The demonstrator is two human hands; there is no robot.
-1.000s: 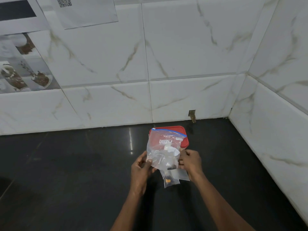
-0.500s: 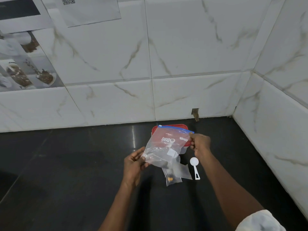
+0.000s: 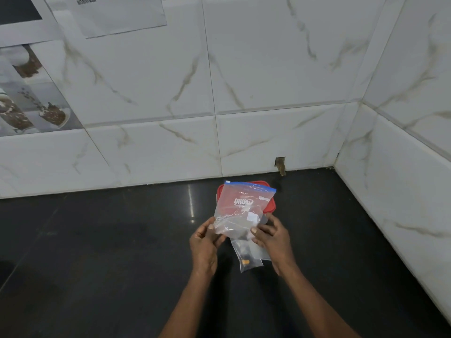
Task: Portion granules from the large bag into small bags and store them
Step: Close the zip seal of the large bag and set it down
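Above dark counter, both hands pinch large bag edges.

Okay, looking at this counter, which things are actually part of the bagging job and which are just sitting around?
Part of the job:
- large bag, held at its lower corners by left hand and right hand
- small bags under it on the counter
- red-lidded box behind

Just there:
- papers on the wall
- wall picture

Red-lidded container, centre frame: mostly hidden behind large bag. Small bags below: contents indistinct. Wall paper, upper left: cropped, print unreadable.
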